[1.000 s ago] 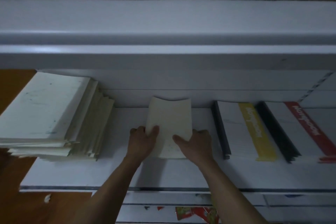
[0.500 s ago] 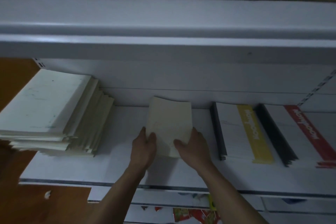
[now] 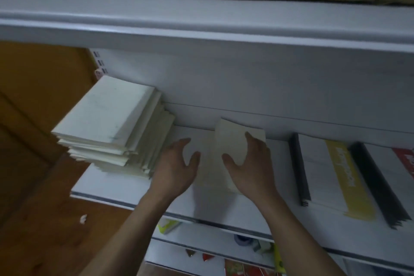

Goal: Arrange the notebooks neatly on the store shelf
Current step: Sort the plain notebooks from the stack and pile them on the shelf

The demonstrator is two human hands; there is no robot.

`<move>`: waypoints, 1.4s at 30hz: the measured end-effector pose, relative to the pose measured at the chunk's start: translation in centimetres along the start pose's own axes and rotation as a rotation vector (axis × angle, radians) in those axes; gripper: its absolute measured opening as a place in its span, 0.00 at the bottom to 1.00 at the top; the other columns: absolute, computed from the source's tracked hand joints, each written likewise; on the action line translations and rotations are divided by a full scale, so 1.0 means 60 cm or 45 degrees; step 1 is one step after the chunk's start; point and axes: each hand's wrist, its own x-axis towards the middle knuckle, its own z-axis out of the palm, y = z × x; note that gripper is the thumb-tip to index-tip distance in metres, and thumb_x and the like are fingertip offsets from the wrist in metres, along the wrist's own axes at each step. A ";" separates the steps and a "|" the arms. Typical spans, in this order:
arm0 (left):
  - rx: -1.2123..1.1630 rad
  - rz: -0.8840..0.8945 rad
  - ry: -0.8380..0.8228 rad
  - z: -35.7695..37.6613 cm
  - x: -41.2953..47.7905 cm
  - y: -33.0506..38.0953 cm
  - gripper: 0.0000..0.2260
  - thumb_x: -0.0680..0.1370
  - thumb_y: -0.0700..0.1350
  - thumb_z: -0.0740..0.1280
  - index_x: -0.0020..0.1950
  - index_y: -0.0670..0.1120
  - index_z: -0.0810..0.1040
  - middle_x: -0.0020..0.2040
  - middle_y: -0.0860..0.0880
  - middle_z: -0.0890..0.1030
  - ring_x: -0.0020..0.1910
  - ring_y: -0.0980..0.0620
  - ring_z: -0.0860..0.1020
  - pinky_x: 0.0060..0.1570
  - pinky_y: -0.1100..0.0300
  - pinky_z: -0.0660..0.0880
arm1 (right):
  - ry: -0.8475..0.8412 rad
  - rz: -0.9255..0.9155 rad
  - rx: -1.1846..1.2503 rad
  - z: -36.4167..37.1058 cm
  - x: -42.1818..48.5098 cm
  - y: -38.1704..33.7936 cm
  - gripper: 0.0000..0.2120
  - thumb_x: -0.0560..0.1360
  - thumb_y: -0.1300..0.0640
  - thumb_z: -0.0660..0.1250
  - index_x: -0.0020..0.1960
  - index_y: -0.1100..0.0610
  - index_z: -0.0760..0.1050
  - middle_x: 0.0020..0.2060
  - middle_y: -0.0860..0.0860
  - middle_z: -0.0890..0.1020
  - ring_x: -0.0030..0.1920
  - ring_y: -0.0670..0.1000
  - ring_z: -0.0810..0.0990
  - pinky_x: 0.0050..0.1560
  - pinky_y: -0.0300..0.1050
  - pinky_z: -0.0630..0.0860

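Note:
A single cream notebook [image 3: 233, 141] lies on the white shelf [image 3: 125, 186], near its middle, with its far end slightly curled. My right hand [image 3: 248, 168] grips it, thumb on the cover and fingers over its right edge. To the left of the notebook my left hand [image 3: 177, 170] hovers with fingers spread and nothing in it. An uneven, fanned stack of cream notebooks [image 3: 112, 123] stands at the shelf's left end, just left of my left hand.
To the right lie flat notebooks with black spines, one with a yellow band [image 3: 340, 177] and one with a red band [image 3: 405, 157]. The upper shelf's front edge [image 3: 201, 29] overhangs. Small colourful goods [image 3: 244, 266] sit on a lower shelf. A brown wooden panel [image 3: 33, 119] fills the left.
My left hand has let go of the single notebook and moved left toward the stack. My right hand slid further up the notebook. The view has shifted left.

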 end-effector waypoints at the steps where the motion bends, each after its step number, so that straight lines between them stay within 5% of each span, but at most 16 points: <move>1: 0.043 0.059 0.054 -0.025 0.000 0.000 0.19 0.78 0.50 0.65 0.68 0.46 0.73 0.64 0.46 0.78 0.63 0.48 0.75 0.58 0.60 0.69 | -0.020 -0.035 0.060 0.006 0.000 -0.024 0.38 0.73 0.43 0.67 0.77 0.55 0.57 0.72 0.54 0.65 0.71 0.53 0.62 0.70 0.50 0.63; 6: 0.240 0.249 0.387 -0.170 0.029 -0.031 0.15 0.76 0.52 0.64 0.59 0.47 0.80 0.56 0.46 0.81 0.55 0.44 0.78 0.53 0.53 0.75 | -0.139 -0.164 0.244 0.052 -0.004 -0.146 0.30 0.73 0.47 0.70 0.71 0.53 0.66 0.61 0.49 0.76 0.55 0.47 0.78 0.56 0.42 0.73; 9: 0.491 0.105 0.519 -0.254 0.069 -0.095 0.17 0.76 0.54 0.64 0.61 0.47 0.78 0.61 0.43 0.78 0.61 0.41 0.72 0.57 0.47 0.70 | -0.225 -0.205 0.271 0.089 -0.001 -0.210 0.26 0.73 0.46 0.68 0.68 0.53 0.68 0.59 0.48 0.77 0.50 0.48 0.79 0.54 0.44 0.74; 13: 0.616 -0.206 0.353 -0.317 0.115 -0.185 0.22 0.76 0.58 0.65 0.63 0.44 0.73 0.61 0.40 0.75 0.59 0.39 0.71 0.56 0.45 0.71 | -0.223 -0.168 0.196 0.139 0.015 -0.280 0.31 0.72 0.38 0.66 0.68 0.54 0.68 0.62 0.50 0.75 0.55 0.51 0.78 0.57 0.46 0.73; 17: 0.441 -0.192 0.218 -0.320 0.129 -0.214 0.20 0.75 0.59 0.66 0.55 0.44 0.78 0.50 0.46 0.76 0.47 0.46 0.74 0.46 0.51 0.77 | -0.261 0.028 0.190 0.189 0.035 -0.315 0.41 0.66 0.31 0.67 0.69 0.57 0.68 0.63 0.53 0.74 0.61 0.55 0.76 0.59 0.47 0.74; 20: 0.513 -0.082 0.345 -0.306 0.121 -0.213 0.19 0.76 0.58 0.65 0.55 0.43 0.78 0.53 0.44 0.77 0.50 0.45 0.73 0.50 0.49 0.77 | -0.220 0.143 0.229 0.204 0.039 -0.316 0.33 0.64 0.34 0.70 0.59 0.57 0.76 0.53 0.52 0.81 0.53 0.53 0.81 0.50 0.45 0.77; 23: 0.525 -0.014 0.356 -0.297 0.113 -0.214 0.22 0.75 0.61 0.64 0.57 0.44 0.78 0.57 0.43 0.75 0.53 0.44 0.72 0.52 0.48 0.76 | -0.151 0.155 0.366 0.202 0.040 -0.310 0.15 0.68 0.46 0.74 0.46 0.56 0.82 0.42 0.52 0.86 0.44 0.51 0.84 0.45 0.48 0.79; 26: 0.542 0.098 0.310 -0.295 0.113 -0.219 0.24 0.76 0.64 0.60 0.58 0.47 0.78 0.58 0.43 0.74 0.55 0.44 0.71 0.53 0.49 0.74 | -0.071 0.217 0.492 0.197 0.040 -0.295 0.05 0.67 0.53 0.75 0.40 0.53 0.80 0.42 0.52 0.86 0.42 0.51 0.84 0.46 0.51 0.80; 35: 0.563 0.156 0.160 -0.311 0.130 -0.211 0.19 0.79 0.61 0.57 0.55 0.51 0.81 0.60 0.44 0.75 0.58 0.44 0.68 0.55 0.48 0.66 | 0.020 0.393 0.839 0.198 0.030 -0.274 0.10 0.71 0.64 0.73 0.51 0.63 0.81 0.43 0.56 0.84 0.39 0.50 0.82 0.39 0.40 0.77; 42: 0.296 0.153 0.101 -0.323 0.148 -0.235 0.14 0.80 0.52 0.60 0.60 0.47 0.79 0.61 0.44 0.74 0.58 0.45 0.69 0.54 0.51 0.72 | 0.096 0.405 0.809 0.195 0.046 -0.277 0.13 0.70 0.67 0.72 0.54 0.66 0.79 0.46 0.60 0.84 0.42 0.55 0.82 0.42 0.43 0.77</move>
